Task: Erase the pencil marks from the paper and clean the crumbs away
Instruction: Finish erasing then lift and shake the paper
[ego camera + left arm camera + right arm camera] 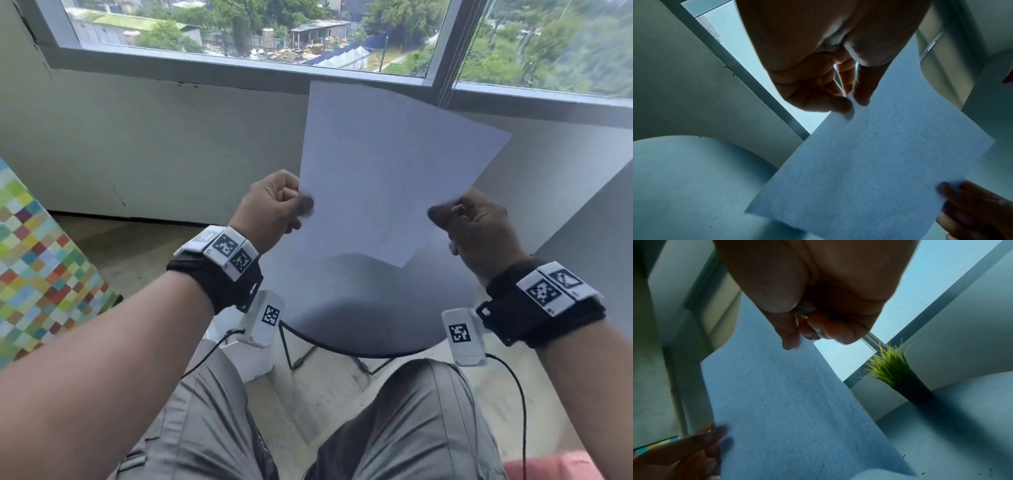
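Observation:
A white sheet of paper [383,171] hangs lifted and tilted above the round grey table [359,315], in front of the window. My left hand [284,205] pinches its left edge between thumb and fingers. My right hand [459,216] pinches its right edge the same way. In the left wrist view the paper [869,162] carries faint dark specks, and my left hand [851,105] grips its corner. In the right wrist view my right hand [797,342] pinches the paper [787,410], and a few dark crumbs [923,473] lie on the table. No eraser is in view.
A black pot with a green grass plant [894,371] stands on the table at the right. A checkered coloured panel [44,260] leans at my left. The wall and window sill [205,72] are just behind the table. My knees sit under its near edge.

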`<state>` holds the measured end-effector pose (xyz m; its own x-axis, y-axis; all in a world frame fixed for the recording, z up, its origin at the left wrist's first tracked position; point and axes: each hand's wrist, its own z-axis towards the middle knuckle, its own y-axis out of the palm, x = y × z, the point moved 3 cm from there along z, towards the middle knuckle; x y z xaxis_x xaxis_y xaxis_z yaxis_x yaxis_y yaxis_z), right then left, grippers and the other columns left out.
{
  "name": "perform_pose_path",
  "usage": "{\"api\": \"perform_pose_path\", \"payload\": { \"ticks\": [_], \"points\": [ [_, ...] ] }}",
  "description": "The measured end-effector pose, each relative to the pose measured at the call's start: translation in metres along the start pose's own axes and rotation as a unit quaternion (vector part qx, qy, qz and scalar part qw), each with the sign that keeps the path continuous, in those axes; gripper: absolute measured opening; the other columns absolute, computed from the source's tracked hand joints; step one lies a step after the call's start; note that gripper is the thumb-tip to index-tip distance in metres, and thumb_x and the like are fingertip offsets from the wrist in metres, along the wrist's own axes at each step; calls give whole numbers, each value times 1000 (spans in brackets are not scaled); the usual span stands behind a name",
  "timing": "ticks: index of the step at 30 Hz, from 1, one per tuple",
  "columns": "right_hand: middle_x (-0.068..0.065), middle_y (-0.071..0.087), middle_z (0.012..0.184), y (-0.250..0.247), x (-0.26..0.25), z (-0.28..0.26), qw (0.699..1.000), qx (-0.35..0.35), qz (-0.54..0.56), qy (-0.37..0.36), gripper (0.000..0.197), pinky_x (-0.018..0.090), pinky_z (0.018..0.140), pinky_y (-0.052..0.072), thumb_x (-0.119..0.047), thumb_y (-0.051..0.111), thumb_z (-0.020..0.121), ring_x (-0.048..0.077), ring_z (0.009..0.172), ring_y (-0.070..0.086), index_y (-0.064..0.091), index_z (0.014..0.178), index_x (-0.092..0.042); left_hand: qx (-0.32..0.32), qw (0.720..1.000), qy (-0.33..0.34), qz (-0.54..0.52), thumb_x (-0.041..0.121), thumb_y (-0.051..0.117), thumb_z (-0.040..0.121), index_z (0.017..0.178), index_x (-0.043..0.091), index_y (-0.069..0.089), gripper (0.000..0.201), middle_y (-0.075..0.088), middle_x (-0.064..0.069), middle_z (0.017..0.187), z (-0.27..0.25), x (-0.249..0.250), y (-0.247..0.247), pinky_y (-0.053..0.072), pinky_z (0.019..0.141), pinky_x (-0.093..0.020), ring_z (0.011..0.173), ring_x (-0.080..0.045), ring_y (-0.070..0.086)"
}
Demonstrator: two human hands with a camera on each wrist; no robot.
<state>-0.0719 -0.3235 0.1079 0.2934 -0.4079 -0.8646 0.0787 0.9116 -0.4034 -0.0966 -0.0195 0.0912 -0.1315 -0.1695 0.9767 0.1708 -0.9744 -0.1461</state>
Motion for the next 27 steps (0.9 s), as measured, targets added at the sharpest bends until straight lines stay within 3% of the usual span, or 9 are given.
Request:
{"api": "perform_pose_path", "payload": {
  "ticks": [3,6,8,11,14,17,21,25,27],
  "points": [
    [-2,54,66,7,9,-7,998,-8,-64,-15,14,27,57,42,-24,69,88,13,56,48,62,75,-23,9,1000,-11,10,24,73,91,74,20,56,25,61,-1,68,-5,-15,3,40,47,-22,48,-14,54],
    [-6,60,71,19,38,-12,983,-50,-175,34,16,32,68,44,-30,68,87,19,73,58,61,76,-21,-24,993,-85,80,27,74,85,74,20,60,19,62,4,64,-15,-53,10,42,54,-29,49,-17,57],
    [-7,59,70,25,47,-15,975,-69,-200,64,20,32,69,41,-32,66,88,24,77,58,58,72,-22,-39,986,-118,108,34,68,74,74,21,63,14,65,5,64,-20,-68,10,45,59,-32,52,-19,61],
    [-8,56,66,28,41,-10,979,-44,-196,43,24,34,65,39,-34,63,89,20,68,53,54,72,-21,-27,988,-114,101,21,67,82,79,16,66,6,65,2,65,-13,-70,6,45,59,-32,53,-20,60],
    [-3,56,71,36,45,-2,965,-81,-241,62,21,33,67,36,-33,61,90,25,77,54,55,75,-20,-32,983,-133,126,14,68,82,80,15,65,4,65,-4,67,-5,-75,8,45,57,-31,52,-21,60],
    [1,56,92,40,65,3,938,-120,-298,131,18,29,73,33,-33,63,90,25,91,53,57,94,-17,-49,966,-188,169,7,70,84,83,14,61,11,64,-11,68,-2,-94,15,46,52,-28,50,-23,60],
    [5,53,110,43,84,6,943,-118,-237,200,30,42,82,52,-27,64,85,28,98,56,51,110,-17,-77,945,-228,222,8,71,83,102,14,62,22,65,-6,73,-9,-114,23,53,54,-31,57,-25,65],
    [4,58,89,54,87,5,943,-161,-225,185,12,39,63,55,-18,53,90,23,70,56,54,101,-15,-87,909,-289,288,18,79,76,118,22,48,52,69,-11,91,-17,-132,23,62,67,-40,72,-30,71],
    [0,58,84,65,92,3,938,-189,-239,164,11,36,60,54,-15,55,89,24,68,57,56,100,-16,-104,885,-270,364,25,80,75,132,20,36,72,65,-12,104,-16,-132,24,59,77,-40,85,-34,67]
  ]
}}
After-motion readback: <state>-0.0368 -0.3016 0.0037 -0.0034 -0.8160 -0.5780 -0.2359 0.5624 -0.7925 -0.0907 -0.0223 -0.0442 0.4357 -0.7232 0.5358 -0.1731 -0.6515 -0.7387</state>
